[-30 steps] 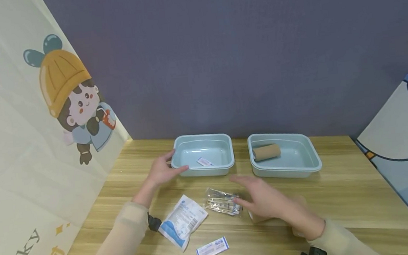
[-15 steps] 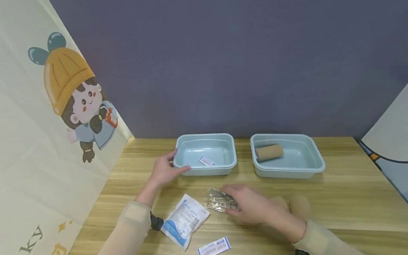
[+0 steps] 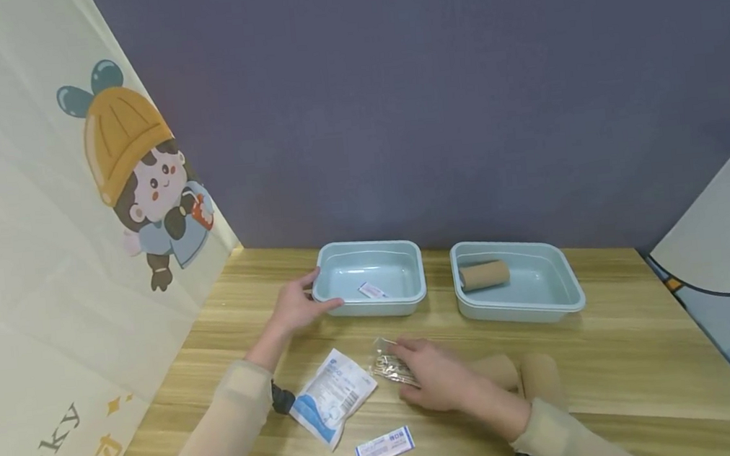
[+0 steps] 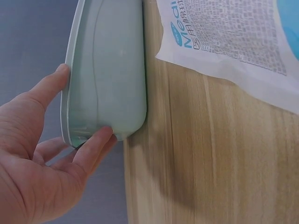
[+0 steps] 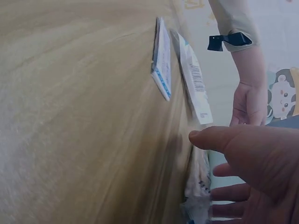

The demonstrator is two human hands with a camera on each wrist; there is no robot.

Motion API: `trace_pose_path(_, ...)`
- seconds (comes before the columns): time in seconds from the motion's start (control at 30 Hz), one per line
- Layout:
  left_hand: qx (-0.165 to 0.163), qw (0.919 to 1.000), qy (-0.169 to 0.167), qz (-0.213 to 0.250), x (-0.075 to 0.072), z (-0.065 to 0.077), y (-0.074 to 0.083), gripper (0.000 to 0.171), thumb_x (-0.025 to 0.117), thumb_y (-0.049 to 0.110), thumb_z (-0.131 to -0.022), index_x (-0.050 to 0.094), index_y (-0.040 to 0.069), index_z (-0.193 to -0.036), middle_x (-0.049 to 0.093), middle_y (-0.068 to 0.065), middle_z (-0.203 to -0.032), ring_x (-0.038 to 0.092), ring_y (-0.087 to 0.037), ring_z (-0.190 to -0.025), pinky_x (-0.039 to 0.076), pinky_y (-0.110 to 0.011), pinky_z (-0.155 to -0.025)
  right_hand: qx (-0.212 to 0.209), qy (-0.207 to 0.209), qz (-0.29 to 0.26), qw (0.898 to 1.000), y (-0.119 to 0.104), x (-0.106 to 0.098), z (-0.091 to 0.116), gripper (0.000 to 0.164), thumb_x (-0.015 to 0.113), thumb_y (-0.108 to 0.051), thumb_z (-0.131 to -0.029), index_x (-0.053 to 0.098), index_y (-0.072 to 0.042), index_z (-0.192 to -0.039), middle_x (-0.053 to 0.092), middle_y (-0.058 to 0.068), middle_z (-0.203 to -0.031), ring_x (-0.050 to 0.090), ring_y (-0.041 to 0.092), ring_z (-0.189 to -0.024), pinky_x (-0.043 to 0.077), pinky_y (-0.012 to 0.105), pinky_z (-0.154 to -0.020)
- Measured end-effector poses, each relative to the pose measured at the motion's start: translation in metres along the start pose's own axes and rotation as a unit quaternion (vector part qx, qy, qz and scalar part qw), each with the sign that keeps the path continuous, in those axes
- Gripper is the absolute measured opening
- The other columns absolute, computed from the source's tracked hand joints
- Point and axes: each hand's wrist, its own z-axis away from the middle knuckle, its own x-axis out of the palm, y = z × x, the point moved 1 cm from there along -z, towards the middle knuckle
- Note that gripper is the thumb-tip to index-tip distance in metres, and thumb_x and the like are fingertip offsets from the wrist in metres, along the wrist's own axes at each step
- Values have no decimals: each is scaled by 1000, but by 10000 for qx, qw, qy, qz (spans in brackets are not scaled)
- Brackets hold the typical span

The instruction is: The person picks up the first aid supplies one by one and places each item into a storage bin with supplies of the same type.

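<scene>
My left hand holds the left corner of a light blue plastic tray. In the left wrist view, its thumb lies on the tray rim and the fingers are against the end wall. A small white packet lies inside that tray. My right hand reaches over a clear bag of cotton swabs, covering its right part. Its fingers extend along the bag and the thumb stands apart in the right wrist view. Left of the bag lies a white and blue medical pouch; a narrow white packet lies nearer me.
A second light blue tray stands at the right, holding a tan roll. Two more tan rolls, one partly behind my right forearm and another beside it, are on the wooden table. A dark wall rises behind.
My right hand has moved left and down onto the cotton swab bag, uncovering more of the tan rolls. The left hand stays at the tray corner. The head view has shifted slightly.
</scene>
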Motion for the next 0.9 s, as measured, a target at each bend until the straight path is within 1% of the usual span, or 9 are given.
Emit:
trace_pose_path(0.2, -7, 10000, 8, 56, 1, 2, 1, 100, 94, 31, -82, 40, 0, -161, 51, -32, -156, 68, -44, -128, 63, -42, -98, 192, -1, 1, 9998, 1, 6, -1, 79, 85, -31, -85, 54, -10, -154, 60, 25, -151, 62, 43, -135, 53, 55, -113)
trace_pose_path(0.33, -46, 9999, -1, 127, 0, 2, 1, 100, 94, 30, -82, 40, 0, -161, 50, -32, -157, 67, -44, -129, 63, -41, -99, 233, -22, 24, 9997, 1, 6, -3, 78, 86, -31, -85, 55, -8, -154, 60, 25, -150, 62, 43, -136, 53, 55, -113)
trace_pose_path(0.57, -60, 9999, -6, 139, 1, 1, 0, 100, 93, 29, -83, 39, 0, -161, 47, -30, -161, 66, -44, -130, 63, -40, -99, 300, 9, 26, 9995, 1, 3, -10, 72, 91, -23, -80, 63, -5, -144, 67, 18, -142, 65, 37, -130, 56, 51, -111)
trace_pose_path(0.77, -113, 9998, -6, 139, 2, 0, -1, 100, 93, 30, -83, 39, 2, -162, 48, -29, -161, 67, -42, -130, 63, -39, -97, 341, 6, 17, 9994, -2, -1, -14, 67, 91, -21, -80, 66, -6, -140, 70, 15, -135, 69, 33, -123, 59, 48, -106)
trace_pose_path(0.9, -128, 9998, 7, 176, 2, 1, -2, 101, 93, 30, -82, 39, 3, -162, 48, -31, -159, 67, -43, -129, 64, -38, -95, 310, 125, -78, 9994, -4, -7, -15, 63, 90, -18, -79, 68, -8, -137, 72, 13, -132, 69, 31, -120, 60, 48, -104)
